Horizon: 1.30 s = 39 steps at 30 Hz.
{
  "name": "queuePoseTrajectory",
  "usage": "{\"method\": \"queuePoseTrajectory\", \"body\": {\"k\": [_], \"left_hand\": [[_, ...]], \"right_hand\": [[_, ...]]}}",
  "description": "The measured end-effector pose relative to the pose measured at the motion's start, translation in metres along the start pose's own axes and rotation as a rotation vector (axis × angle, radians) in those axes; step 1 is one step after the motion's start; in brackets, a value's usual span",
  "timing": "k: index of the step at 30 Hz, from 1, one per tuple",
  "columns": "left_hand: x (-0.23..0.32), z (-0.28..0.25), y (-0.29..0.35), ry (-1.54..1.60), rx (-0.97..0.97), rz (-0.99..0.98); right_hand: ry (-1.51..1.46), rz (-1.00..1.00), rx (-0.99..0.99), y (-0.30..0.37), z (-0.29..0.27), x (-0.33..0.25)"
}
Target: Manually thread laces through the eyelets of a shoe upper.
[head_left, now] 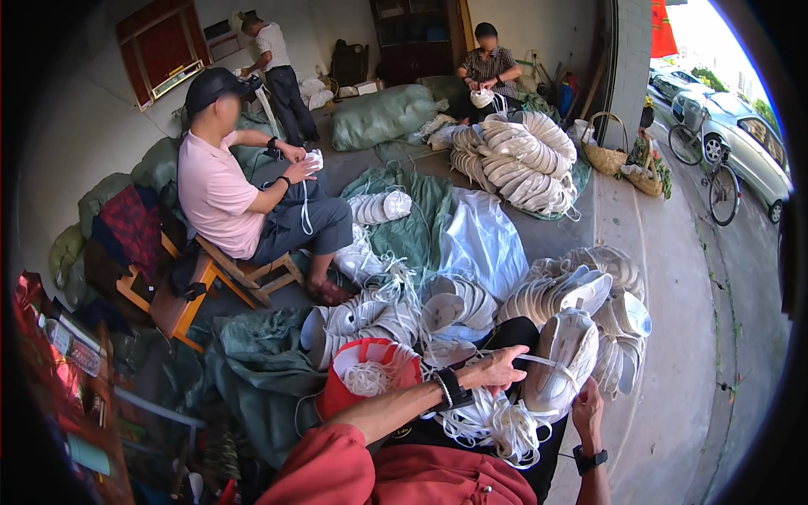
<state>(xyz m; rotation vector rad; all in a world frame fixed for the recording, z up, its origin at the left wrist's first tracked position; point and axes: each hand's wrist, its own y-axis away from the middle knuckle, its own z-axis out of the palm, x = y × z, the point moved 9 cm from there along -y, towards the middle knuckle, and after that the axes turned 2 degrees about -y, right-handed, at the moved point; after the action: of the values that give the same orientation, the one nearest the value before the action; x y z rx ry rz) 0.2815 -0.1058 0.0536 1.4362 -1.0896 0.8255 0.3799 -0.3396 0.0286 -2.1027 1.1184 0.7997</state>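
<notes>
A white shoe upper (562,362), seemingly a sneaker's, rests by my lap. From its lacing a flat white shoelace (539,362) runs left to my left hand (492,370), which pinches its end. Close against the shoe's right side is my right hand (587,412), its fingers curled closed; what they grip is hidden. A loose heap of white laces (505,429) lies over my legs under the shoe. Left of it, more white laces (370,379) fill a red container (332,400).
Stacked white uppers (463,303) lie ahead, with more stacks (623,337) beyond the shoe. A large pile (530,160) stands farther back. A seated person in pink (215,194) and another at the back (488,71) handle white pieces; a third person (278,71) stands far left.
</notes>
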Motion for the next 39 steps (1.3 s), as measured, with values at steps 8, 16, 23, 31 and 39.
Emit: {"method": "queuePoseTrajectory", "body": {"k": [8, 16, 23, 31, 39], "left_hand": [[-0.01, 0.004, -0.011, -0.107, -0.051, -0.134], [-0.018, -0.062, -0.003, -0.044, 0.353, 0.006], [-0.041, -0.088, 0.016, -0.335, 0.505, -0.042], [-0.015, -0.054, 0.016, 0.101, 0.298, 0.014], [-0.029, 0.026, 0.012, 0.497, -0.273, -0.342]], "right_hand": [[-0.199, 0.238, -0.231, -0.003, 0.03, 0.061], [-0.499, 0.368, -0.409, 0.014, 0.04, 0.061], [-0.63, 0.36, -0.148, 0.005, 0.017, 0.052], [-0.927, 0.299, 0.136, 0.0, -0.034, 0.004], [-1.4, 0.275, 0.067, -0.012, -0.055, -0.026]]}}
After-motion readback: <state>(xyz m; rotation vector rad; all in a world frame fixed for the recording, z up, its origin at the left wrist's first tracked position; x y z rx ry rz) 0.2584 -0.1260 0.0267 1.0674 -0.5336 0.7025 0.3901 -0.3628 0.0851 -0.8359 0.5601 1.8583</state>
